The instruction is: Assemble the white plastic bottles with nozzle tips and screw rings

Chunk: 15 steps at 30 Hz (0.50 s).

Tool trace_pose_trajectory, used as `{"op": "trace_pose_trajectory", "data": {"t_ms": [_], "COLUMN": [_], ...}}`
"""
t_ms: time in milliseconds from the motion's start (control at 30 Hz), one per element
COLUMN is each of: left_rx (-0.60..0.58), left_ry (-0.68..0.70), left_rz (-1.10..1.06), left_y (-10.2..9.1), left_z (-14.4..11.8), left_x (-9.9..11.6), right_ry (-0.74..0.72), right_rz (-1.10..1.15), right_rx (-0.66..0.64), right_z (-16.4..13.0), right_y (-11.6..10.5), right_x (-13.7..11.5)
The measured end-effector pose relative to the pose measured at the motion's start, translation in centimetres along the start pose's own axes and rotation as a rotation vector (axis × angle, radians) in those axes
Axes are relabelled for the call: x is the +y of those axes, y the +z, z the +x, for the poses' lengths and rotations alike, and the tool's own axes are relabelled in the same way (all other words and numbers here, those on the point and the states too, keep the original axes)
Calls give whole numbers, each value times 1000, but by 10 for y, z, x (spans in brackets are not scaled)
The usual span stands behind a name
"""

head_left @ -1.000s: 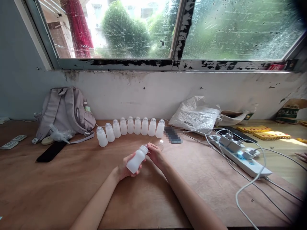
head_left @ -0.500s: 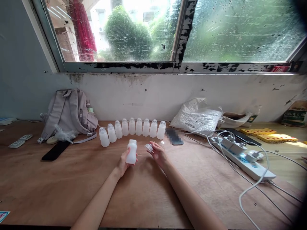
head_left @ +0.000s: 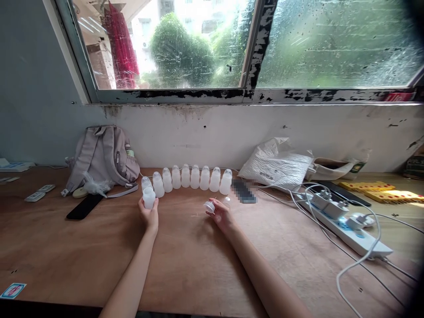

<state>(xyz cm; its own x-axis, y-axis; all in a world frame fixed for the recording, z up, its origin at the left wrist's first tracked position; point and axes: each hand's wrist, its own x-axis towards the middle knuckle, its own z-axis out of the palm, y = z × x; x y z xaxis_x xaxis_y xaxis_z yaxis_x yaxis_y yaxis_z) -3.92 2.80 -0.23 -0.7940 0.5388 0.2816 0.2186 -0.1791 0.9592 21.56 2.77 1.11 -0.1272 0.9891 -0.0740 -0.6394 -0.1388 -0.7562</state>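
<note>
My left hand [head_left: 149, 215] is wrapped round a white baby bottle [head_left: 149, 199] without a cap, its open mouth tilted toward me. It is held in front of the left end of a curved row of capped white baby bottles [head_left: 186, 177]. To the right, my right hand [head_left: 222, 213] pinches a clear-white bottle nipple with its collar [head_left: 209, 206], held above the table. A small clear dome cap [head_left: 227, 201] sits on the table just behind the right fingers.
A grey backpack [head_left: 101, 154] and a black phone [head_left: 85, 206] lie at the left. On the right are a silver plastic mailer bag [head_left: 275, 164], a white power strip [head_left: 356, 234] with looping cables, and yellow strips [head_left: 394, 196]. A wall with a window stands behind the table [head_left: 192, 269].
My left hand has carried the uncapped bottle leftward, to the left end of the row, and tilted its mouth toward me. The right hand still pinches the nipple. The view has shifted slightly.
</note>
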Motion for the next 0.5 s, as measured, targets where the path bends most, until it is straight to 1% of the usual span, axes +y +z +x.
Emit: {"op": "trace_pose_trajectory", "data": {"t_ms": [33, 100, 267, 400, 500], "left_rx": [40, 72, 85, 81, 45], "left_ry": [47, 90, 53, 59, 91], "left_rz": [69, 134, 151, 164, 172], "left_y": [-1, -3, -12, -19, -22], "left_z": [4, 14, 40, 54, 57], "left_x": [-5, -15, -36, -43, -44], "right_ry": [4, 10, 14, 16, 15], "right_rz": [-6, -19, -55, -95, -122], "right_rx": [2, 3, -2, -17, -30], "right_z": [-1, -2, -3, 0, 2], "right_y": [1, 3, 4, 0, -2], "right_x": [0, -1, -1, 2, 5]}}
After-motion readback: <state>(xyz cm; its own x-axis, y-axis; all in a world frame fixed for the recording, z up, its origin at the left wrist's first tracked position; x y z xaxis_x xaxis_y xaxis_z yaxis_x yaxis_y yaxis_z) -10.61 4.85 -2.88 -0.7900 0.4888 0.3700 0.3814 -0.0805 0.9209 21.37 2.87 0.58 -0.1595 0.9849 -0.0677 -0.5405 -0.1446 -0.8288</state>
